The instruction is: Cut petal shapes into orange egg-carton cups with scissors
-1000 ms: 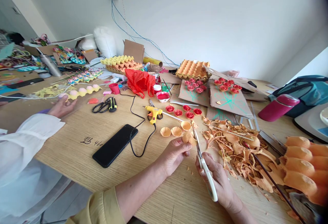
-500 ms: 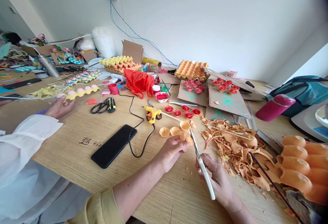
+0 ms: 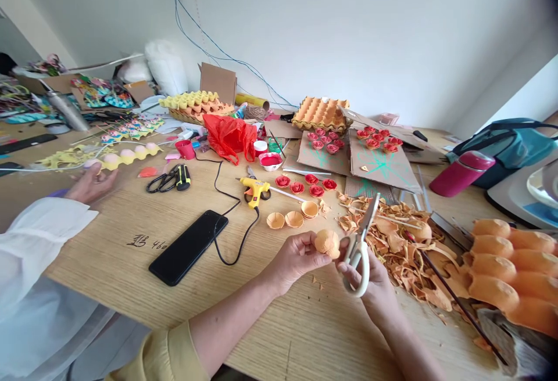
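Between the fingers of my left hand [image 3: 296,262] is a small orange egg-carton cup [image 3: 327,243], its rounded side toward me. My right hand [image 3: 370,282] holds white-handled scissors [image 3: 361,253] with the blades pointing up and away; its fingertips are close beside the cup, and whether they touch it I cannot tell. Beyond my left hand three trimmed orange cups [image 3: 294,219] stand in a row. Behind them lie several red paper-like roses [image 3: 311,179]. A heap of orange scraps [image 3: 405,253] spreads to the right of my right hand.
A black phone [image 3: 187,247] and a yellow glue gun [image 3: 254,191] with its cord lie left of centre. An orange egg carton [image 3: 514,265] and a pink bottle [image 3: 462,173] are at the right. At the left, another person's hand [image 3: 92,183] is by a yellow carton strip [image 3: 126,157].
The scissors have come away from the cup and turned blades-up in my right hand. My left hand has turned the cup and moved slightly right. The view has shifted a little.
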A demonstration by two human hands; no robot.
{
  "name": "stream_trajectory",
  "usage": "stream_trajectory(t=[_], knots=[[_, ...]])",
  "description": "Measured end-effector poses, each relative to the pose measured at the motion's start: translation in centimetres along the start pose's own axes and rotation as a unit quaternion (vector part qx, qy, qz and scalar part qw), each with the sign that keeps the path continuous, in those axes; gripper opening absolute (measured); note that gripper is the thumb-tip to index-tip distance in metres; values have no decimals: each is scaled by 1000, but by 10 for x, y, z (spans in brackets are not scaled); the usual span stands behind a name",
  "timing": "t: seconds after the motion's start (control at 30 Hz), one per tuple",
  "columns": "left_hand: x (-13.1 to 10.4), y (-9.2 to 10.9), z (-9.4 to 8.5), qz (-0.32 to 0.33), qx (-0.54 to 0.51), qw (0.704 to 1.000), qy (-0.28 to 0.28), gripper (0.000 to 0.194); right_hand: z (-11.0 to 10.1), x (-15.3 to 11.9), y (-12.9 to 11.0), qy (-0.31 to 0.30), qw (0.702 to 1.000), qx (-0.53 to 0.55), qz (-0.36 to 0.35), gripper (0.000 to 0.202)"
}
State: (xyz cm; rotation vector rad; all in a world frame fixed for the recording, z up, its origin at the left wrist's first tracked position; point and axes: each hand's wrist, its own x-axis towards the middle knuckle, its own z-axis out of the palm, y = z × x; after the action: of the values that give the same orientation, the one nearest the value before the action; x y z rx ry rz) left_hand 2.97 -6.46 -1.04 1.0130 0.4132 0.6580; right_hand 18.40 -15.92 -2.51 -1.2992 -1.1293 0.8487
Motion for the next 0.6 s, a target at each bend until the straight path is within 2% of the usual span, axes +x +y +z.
stream_trajectory(t=[0.13,0.33,0.5,0.6], knots=[[-2,-4,4,-1,32,999,-22,36,1,1,5,14,999,29,16,40],[-2,-4,-1,-43,27,998,-48,43,0,-1,-1,21,999,34,22,38],[0,-5,-7,-88,-13,995,-36,44,1,-2,-8,-31,999,1,22,34],[1,-4,-8,-111,-7,993,-41,38,1,-1,-6,-30,1000,2,8,33]])
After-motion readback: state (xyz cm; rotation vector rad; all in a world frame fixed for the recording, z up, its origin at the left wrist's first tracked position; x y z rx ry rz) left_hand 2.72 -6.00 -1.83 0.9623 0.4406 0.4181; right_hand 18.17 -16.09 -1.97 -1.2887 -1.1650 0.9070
